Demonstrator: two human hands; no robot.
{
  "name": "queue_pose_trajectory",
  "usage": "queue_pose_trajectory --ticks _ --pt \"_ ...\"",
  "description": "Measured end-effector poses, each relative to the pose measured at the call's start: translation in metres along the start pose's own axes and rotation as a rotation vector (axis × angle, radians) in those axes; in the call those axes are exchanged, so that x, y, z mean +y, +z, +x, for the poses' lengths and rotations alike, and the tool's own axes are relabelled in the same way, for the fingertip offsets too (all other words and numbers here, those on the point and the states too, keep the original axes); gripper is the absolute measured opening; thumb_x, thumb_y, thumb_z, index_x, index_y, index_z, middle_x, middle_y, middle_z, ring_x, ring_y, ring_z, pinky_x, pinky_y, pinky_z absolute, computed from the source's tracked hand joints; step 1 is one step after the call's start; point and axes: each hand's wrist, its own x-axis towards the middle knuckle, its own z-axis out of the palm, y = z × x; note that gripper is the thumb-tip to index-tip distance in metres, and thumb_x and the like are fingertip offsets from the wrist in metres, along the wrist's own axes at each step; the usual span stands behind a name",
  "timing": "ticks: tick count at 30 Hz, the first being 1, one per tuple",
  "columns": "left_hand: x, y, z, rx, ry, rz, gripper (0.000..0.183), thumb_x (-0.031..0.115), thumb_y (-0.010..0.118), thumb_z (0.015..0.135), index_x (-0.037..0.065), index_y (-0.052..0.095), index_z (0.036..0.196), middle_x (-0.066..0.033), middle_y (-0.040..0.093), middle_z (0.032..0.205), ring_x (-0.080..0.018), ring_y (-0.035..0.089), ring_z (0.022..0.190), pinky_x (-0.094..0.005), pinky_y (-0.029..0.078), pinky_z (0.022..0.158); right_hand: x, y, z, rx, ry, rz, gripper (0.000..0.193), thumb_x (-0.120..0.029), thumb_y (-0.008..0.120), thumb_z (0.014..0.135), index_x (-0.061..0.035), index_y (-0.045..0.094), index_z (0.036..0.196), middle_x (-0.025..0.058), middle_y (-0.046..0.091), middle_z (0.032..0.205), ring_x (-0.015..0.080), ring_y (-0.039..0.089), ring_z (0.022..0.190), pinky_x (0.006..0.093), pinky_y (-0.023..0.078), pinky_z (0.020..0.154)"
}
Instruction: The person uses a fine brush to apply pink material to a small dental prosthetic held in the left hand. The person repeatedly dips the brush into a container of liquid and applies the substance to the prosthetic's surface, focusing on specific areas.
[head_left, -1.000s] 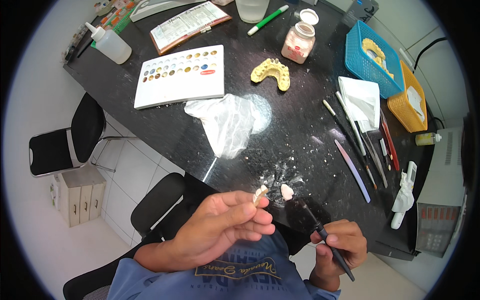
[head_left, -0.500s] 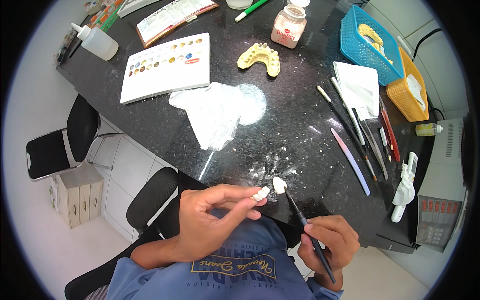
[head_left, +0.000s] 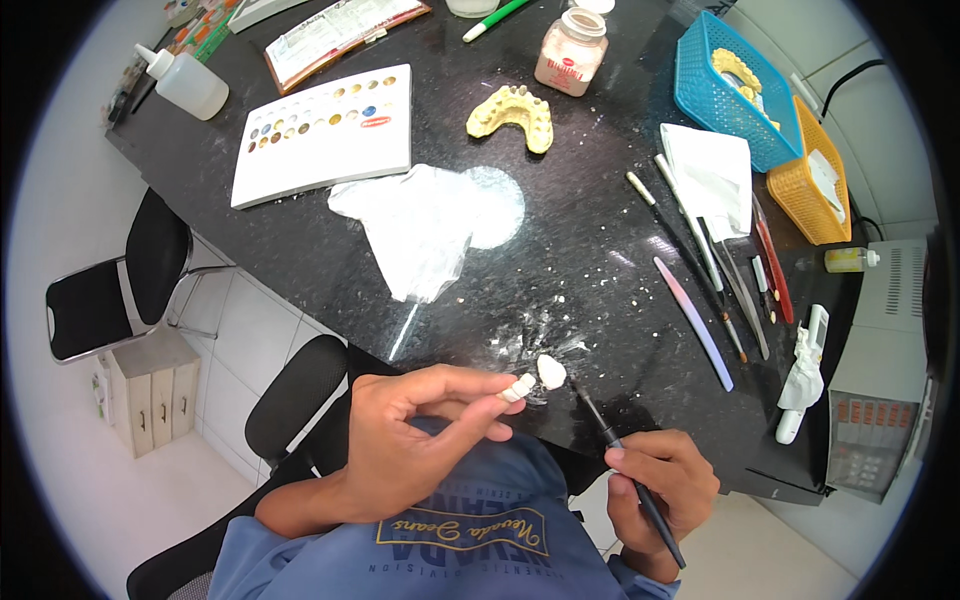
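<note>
My left hand (head_left: 430, 420) is closed, pinching a short row of white tooth-shaped pieces like a dental bridge (head_left: 517, 388) between thumb and fingertips. Close beside it is a white lump (head_left: 550, 372), above the powder-dusted black worktop; whether it rests on the surface I cannot tell. In my right hand (head_left: 660, 490) is a slim black-handled brush (head_left: 612, 435), gripped like a pen. Its dark tip points at the lump from the right, with a small gap between them.
Ahead stand a yellow dental cast (head_left: 510, 118), a pink powder jar (head_left: 571, 52), a white sample board (head_left: 325, 135) and a crumpled white sheet (head_left: 415, 230). At right are several slim tools, a nail file (head_left: 693, 322), a blue basket (head_left: 740, 100) and an orange basket (head_left: 815, 175).
The brush tip has drawn slightly away to the right from the white lump. The left hand still holds the bridge, now turned a little. The whole view has shifted slightly.
</note>
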Motion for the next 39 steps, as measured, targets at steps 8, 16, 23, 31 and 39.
queue_pose_trajectory --ticks 8,16,23,31,39 --pt "0.003 -0.002 0.000 0.026 0.045 -0.064 0.016 -0.008 0.063 0.087 -0.010 0.068 0.103 -0.0208 0.072 0.093 -0.0232 0.073 0.083 -0.0263 0.061 0.072 0.019 -0.042 0.025 0.377 -0.083 -0.207 0.016 -0.004 0.071 0.078 0.0017 0.066 0.093 0.0146 0.068 0.080 0.0223 0.067 0.069 0.0286 0.053 0.062" --pt "0.033 0.009 0.033 0.001 0.259 -0.092 0.014 -0.008 0.063 0.089 -0.008 0.068 0.102 -0.0189 0.073 0.092 -0.0215 0.073 0.080 -0.0273 0.060 0.072 0.052 -0.075 0.114 0.408 -0.051 -0.437 0.019 -0.014 0.064 0.092 0.0022 0.067 0.101 0.0176 0.069 0.087 0.0279 0.069 0.075 0.0347 0.052 0.069" --pt "0.036 0.015 0.040 -0.064 0.234 -0.157 0.014 -0.006 0.060 0.092 -0.011 0.066 0.104 -0.0226 0.071 0.091 -0.0255 0.073 0.081 -0.0314 0.061 0.076 0.068 -0.067 0.148 0.279 -0.033 -0.618 0.026 -0.016 0.071 0.085 -0.0011 0.067 0.107 0.0180 0.068 0.083 0.0307 0.068 0.076 0.0372 0.052 0.069" --pt "0.051 0.001 0.041 -0.253 -0.145 -0.449 0.016 -0.003 0.061 0.092 -0.012 0.063 0.105 -0.0250 0.071 0.093 -0.0261 0.073 0.083 -0.0315 0.061 0.076 0.039 -0.065 0.146 0.339 -0.073 -0.391 0.024 -0.002 0.069 0.083 -0.0046 0.070 0.107 0.0105 0.066 0.082 0.0187 0.065 0.074 0.0306 0.051 0.070" --pt "0.048 -0.007 0.047 -0.546 -0.475 -0.641 0.021 0.004 0.061 0.094 -0.011 0.060 0.110 -0.0232 0.071 0.093 -0.0277 0.073 0.081 -0.0319 0.061 0.075 -0.005 -0.055 0.129 0.113 -0.228 -0.188 0.041 0.008 0.071 0.074 -0.0067 0.072 0.112 0.0125 0.072 0.093 0.0198 0.068 0.077 0.0283 0.052 0.070"
